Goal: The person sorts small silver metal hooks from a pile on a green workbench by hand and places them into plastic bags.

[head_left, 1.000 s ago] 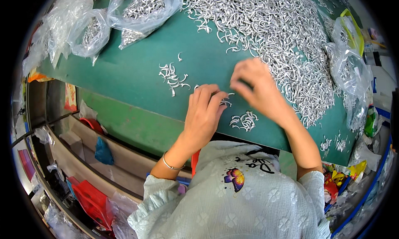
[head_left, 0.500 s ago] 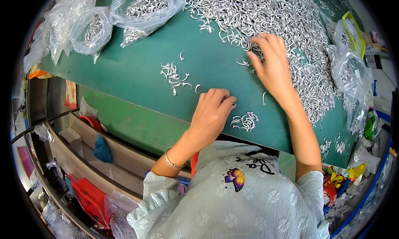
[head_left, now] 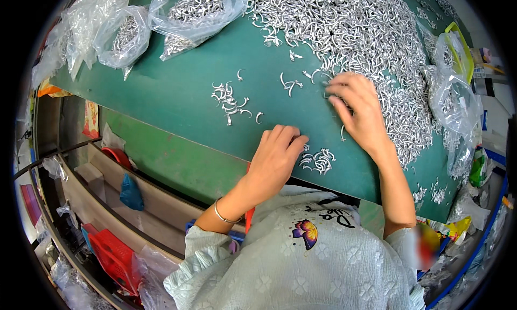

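Small curved silver metal pieces lie in a large heap [head_left: 371,35] across the far right of the green table. My right hand [head_left: 360,109] hovers at the heap's left edge, open, its fingers spread and slightly blurred. A few loose curved pieces [head_left: 291,86] lie to its left. My left hand [head_left: 276,158] is closed in a pinch near the table's front edge, a bit of silver showing at its fingertips. Just right of it sits a small pile of curved pieces [head_left: 319,161]. Farther left lies another loose cluster of pieces [head_left: 229,102].
Clear plastic bags of silver pieces [head_left: 196,11] stand at the far left. Another clear bag [head_left: 452,105] and a yellow-green basket [head_left: 460,51] are at the right edge. A red basket [head_left: 110,256] and a wooden trough [head_left: 145,213] are below left.
My right hand has drawn back from the heap toward me, and several loose pieces now lie apart from the heap's edge. My left hand has shifted slightly nearer; the view has tilted a little.
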Tool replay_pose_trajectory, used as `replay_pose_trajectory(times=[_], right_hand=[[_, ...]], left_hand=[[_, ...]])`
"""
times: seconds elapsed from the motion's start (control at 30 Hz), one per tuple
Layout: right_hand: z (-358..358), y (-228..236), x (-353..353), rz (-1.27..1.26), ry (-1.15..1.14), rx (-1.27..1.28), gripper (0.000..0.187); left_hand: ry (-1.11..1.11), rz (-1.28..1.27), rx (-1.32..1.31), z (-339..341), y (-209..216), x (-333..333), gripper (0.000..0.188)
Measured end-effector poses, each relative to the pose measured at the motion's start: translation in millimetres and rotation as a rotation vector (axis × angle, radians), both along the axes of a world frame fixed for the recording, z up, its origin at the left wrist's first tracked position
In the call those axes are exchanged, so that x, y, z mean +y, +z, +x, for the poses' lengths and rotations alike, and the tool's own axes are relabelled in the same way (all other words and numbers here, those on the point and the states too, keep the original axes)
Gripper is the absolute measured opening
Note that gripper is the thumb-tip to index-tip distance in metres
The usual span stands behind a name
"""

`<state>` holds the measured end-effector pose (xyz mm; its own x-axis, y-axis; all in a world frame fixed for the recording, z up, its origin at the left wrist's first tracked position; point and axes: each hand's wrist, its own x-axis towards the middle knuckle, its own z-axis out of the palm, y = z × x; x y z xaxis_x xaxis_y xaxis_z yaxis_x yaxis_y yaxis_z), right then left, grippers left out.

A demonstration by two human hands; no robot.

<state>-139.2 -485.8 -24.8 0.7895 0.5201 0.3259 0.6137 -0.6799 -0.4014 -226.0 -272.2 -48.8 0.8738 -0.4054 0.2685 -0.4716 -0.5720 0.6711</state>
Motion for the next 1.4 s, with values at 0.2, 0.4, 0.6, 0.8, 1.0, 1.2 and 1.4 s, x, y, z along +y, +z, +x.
replay_pose_trajectory(times=[0.2, 0.4, 0.6, 0.8, 1.0, 1.2, 1.4], right_hand=[[17, -7, 37, 0.096, -0.068, -0.080, 0.020], [18, -10, 33, 0.060, -0.154, -0.064, 0.020], [19, -23, 49, -0.009, -0.011, -0.100, 0.017], [-12, -9, 46, -0.001, -0.056, -0.053, 0.013], [-12, -1, 35, 0.188, 0.040, 0.210, 0.018], [8, -16, 49, -0.102, -0.038, -0.013, 0.010], [-22, 3, 37, -0.053, 0.038, 0.341, 0.009]], left_hand=[[-0.010, 0.018, -0.015, 1, -1, -1, 0.025], [0.016, -0.010, -0.027, -3, -3, 1, 0.024], [-0.002, -0.014, -0.022, -3, -3, -1, 0.023], [0.006, -0.038, -0.015, -6, -4, 1, 0.025], [0.160, -0.022, -0.065, -4, 10, -5, 0.034], [0.158, -0.001, -0.044, -2, 3, -7, 0.033], [0.064, -0.089, -0.042, -4, -4, -2, 0.027]])
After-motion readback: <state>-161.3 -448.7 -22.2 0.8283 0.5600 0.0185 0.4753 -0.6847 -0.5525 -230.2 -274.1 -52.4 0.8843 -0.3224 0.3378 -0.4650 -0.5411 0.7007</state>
